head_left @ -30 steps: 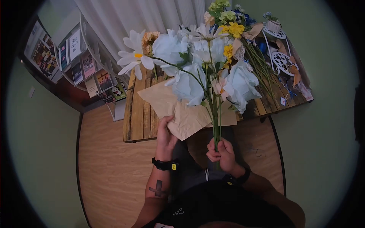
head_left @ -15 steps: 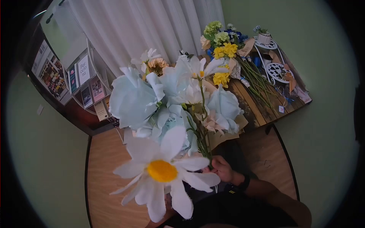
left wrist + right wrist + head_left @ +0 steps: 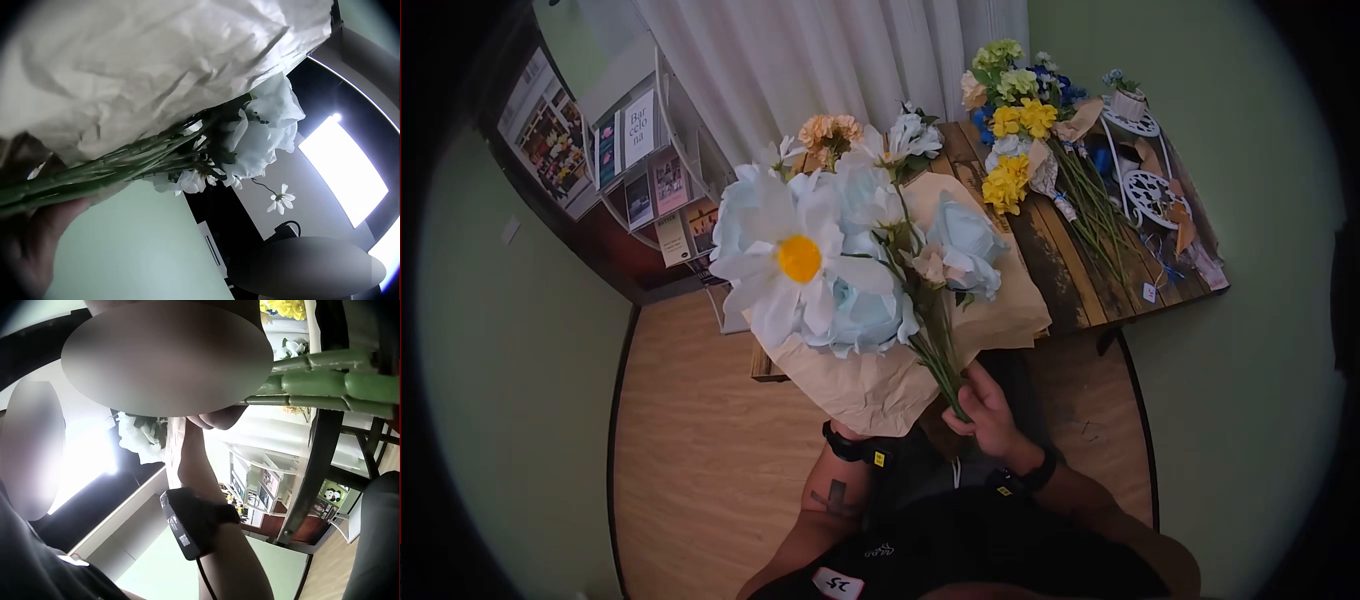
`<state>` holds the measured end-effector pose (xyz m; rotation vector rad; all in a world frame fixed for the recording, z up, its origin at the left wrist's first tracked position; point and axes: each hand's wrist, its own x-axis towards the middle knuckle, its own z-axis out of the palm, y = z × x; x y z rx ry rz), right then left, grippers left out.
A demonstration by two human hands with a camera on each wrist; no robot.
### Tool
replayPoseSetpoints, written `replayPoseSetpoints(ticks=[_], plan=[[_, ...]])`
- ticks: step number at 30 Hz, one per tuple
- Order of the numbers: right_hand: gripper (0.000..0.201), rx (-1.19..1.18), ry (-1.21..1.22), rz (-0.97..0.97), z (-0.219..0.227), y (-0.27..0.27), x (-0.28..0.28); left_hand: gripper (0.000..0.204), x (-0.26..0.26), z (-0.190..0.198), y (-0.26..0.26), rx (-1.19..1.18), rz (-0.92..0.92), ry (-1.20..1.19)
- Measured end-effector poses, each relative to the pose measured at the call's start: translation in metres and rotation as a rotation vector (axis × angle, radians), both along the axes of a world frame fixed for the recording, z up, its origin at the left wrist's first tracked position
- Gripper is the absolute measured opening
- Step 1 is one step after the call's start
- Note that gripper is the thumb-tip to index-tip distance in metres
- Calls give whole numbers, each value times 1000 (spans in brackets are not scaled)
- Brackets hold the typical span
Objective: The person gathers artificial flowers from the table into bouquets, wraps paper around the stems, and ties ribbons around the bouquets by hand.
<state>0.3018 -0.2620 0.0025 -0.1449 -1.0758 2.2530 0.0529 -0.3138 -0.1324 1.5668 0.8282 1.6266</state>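
My right hand (image 3: 988,412) grips the green stems (image 3: 935,362) of an artificial bouquet, tilted up to the left. Its heads are large pale blue roses (image 3: 865,315), a big white daisy (image 3: 798,260) with a yellow centre, and a small pinkish flower (image 3: 935,264). Brown wrapping paper (image 3: 860,390) spreads behind and beneath the flowers, its crumpled near edge hanging over the table front. My left hand (image 3: 848,431) is under that near edge, its fingers hidden by the paper. In the left wrist view the paper (image 3: 156,75) runs alongside the stems (image 3: 112,169).
The wooden table (image 3: 1060,275) bears yellow flowers (image 3: 1022,120) and long stems (image 3: 1090,200). Beside them stands a white metal stand (image 3: 1157,197) with a small potted plant (image 3: 1128,100). An orange flower head (image 3: 830,135) lies at the back. A magazine rack (image 3: 650,165) stands left.
The bouquet swung close to the camera, then lowered over the paper. The paper's near edge has come toward me, and my left hand, earlier holding its edge with the thumb on top, is now beneath it.
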Motion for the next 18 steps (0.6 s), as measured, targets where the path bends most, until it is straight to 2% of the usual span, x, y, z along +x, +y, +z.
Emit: replayPoseSetpoints(ticks=[1,2,3,5,7,9,11,13,14,15,17,18], plan=[[43,24,11,19,-9,3,2,57,12,22,-13,-244,587,469],[41,49,22,29,-14,5,4,59,5,1,-6,-280,687,588],[41,52,18,32,-15,4,5,59,10,28,-3,-278,691,583],[38,82,66,29,-14,1,4,59,13,90,4,99,-472,-928],[38,92,45,37,-16,1,3,61,12,129,8,152,-402,-843],[38,97,22,49,-22,-2,3,63,9,135,4,200,-327,-760],[39,71,-5,62,-29,-3,1,61,4,130,-4,172,-52,-534],[39,1,-1,116,-17,-4,2,57,-90,30,-14,-11,-466,-733],[38,-61,4,166,-10,-3,1,56,-34,94,-7,224,-260,-556],[38,-52,8,176,-7,-2,0,56,-22,102,-6,235,-254,-549],[43,-32,51,227,-4,-2,-1,50,-6,112,-13,162,702,91],[43,-27,51,248,-6,1,-3,44,23,165,0,349,117,-664]])
